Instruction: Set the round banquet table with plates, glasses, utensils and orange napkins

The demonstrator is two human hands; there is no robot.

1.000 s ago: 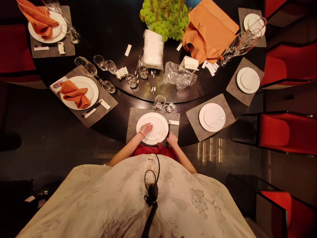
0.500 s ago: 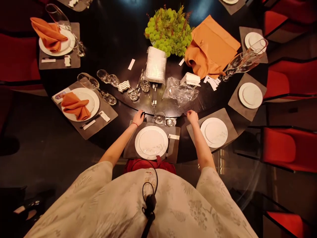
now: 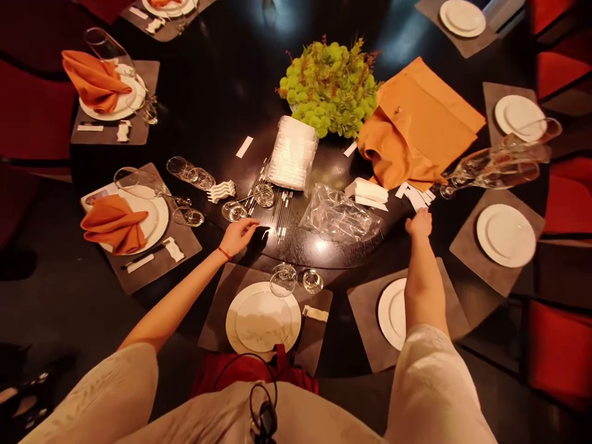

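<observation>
Meanwhile, an open left hand (image 3: 238, 237) lies near metal chopsticks (image 3: 283, 216), the right hand (image 3: 419, 223), grip unclear, just beside white paper cards (image 3: 416, 198).

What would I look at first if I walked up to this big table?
You would probably see the big bunch of green flowers in the middle of the round black table first, with an orange cloth beside it. Then you might spot the orange napkin on a white plate at the left, and the two bare arms reaching across, ending in the left hand and right hand.
</observation>
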